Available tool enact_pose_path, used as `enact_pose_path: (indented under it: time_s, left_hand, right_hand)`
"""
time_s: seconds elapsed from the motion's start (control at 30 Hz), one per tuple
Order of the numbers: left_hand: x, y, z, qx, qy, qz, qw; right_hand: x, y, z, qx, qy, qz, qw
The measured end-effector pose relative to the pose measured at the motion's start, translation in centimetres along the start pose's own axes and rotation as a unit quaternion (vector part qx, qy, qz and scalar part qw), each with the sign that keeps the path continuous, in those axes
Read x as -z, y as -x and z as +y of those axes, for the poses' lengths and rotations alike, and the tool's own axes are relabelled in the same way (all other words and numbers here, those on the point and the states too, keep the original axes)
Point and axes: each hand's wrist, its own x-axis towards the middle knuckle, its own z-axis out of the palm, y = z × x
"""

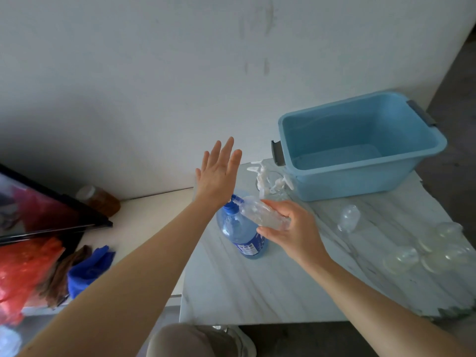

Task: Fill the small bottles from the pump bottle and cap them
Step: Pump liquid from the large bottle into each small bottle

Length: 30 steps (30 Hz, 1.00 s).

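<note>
A blue pump bottle stands on the marbled table top. My left hand lies flat with straight fingers, its heel over the blue pump head. My right hand grips a clear small bottle, tilted with its mouth at the pump spout. Several more clear small bottles stand at the right of the table, and one stands apart nearer the tub. White pump caps lie in a heap behind the pump bottle.
A light blue plastic tub sits at the back right against the wall. Left of the table are a dark screen, red plastic, a blue cloth and a brown jar. My knee shows below the table edge.
</note>
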Motion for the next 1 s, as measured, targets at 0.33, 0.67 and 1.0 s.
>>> enact_pose_path:
  time_s: [0.33,0.67,1.0]
  left_hand:
    - [-1.0,-0.3,-0.2,0.004,-0.014,-0.016,1.000]
    - [-1.9,0.1,-0.8,0.028,-0.017,-0.023,0.999]
    - [0.0,-0.2,-0.1,-0.043,-0.063,0.013,0.997]
  right_hand:
    - [-0.6,0.4,1.2,-0.030,-0.017,-0.006,0.999]
    - [-1.3,0.8,2.0,-0.052,-0.023,-0.012,0.998]
    - [-0.4,0.1,0.4,-0.024,0.008,-0.012,1.000]
